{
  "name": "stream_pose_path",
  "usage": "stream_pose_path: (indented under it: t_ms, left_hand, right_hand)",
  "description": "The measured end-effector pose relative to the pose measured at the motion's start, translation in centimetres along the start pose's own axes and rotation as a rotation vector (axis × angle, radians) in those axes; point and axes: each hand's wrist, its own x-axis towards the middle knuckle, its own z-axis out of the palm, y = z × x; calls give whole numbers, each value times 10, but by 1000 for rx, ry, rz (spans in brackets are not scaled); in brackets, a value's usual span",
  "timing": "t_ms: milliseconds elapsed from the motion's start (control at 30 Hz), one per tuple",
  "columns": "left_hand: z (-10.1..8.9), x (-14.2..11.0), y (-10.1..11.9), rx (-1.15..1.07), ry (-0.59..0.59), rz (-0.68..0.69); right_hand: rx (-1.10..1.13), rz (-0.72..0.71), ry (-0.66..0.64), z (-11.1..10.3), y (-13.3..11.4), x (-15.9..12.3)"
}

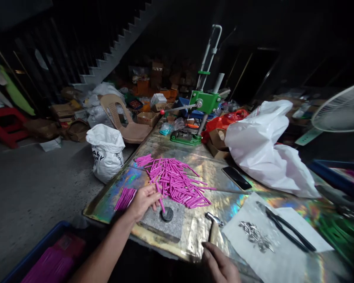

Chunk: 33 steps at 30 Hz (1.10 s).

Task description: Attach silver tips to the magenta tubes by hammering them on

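My left hand (146,199) pinches one pink stick (159,196), which is tilted with its lower end at the round black disc (167,214). The disc sits on a grey stone block (174,228) near the table's front edge. My right hand (220,265) is closed around the wooden handle of a small hammer (214,232), its metal head pointing away from me. Beyond the block lies a big loose pile of pink sticks (177,181). A smaller bunch of pink sticks (124,198) lies left of my left hand, partly hidden by it.
On white paper (238,232) at the right are small metal pieces (256,236) and black-handled pliers (289,228). A phone (236,178), a white plastic bag (262,145) and a green hand press (205,102) stand or lie farther back. A white sack (106,151) is on the floor.
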Motion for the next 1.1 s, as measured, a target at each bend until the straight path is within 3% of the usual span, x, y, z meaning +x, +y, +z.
stream_pose_path:
  t_ms: [67, 167, 333, 500, 633, 800, 900, 967, 1033, 1100]
  left_hand:
    - [14, -15, -7, -182, -44, -78]
    - [37, -32, -17, -326, -104, -167]
    - [60, -48, -26, -352, -195, -197]
    - [53, -48, -31, 14, -291, -133]
    - [52, -46, -29, 428, -418, 48]
    - [67, -51, -26, 822, -489, 288]
    - [72, -53, -31, 931, -510, 310]
    - [71, -52, -37, 924, -503, 282]
    - [69, -50, -43, 874, -485, 240]
    - [67, -49, -48, 810, -477, 201]
  right_hand:
    - [60, -47, -106, 4, -20, -1]
    - [156, -99, -163, 12, -43, -3]
    - [311, -138, -192, 24, -52, -8]
    - [502, 84, -272, 18, -44, -12]
    - [533, 145, -286, 8, -39, -16]
    - [391, 84, -206, 1, -36, -22]
    - [266, 24, -179, -12, -28, -18]
    - [84, 47, -38, -28, -16, -9]
    - [-144, 125, 183, -51, 1, 4]
    - [-243, 199, 276, -75, 20, 18]
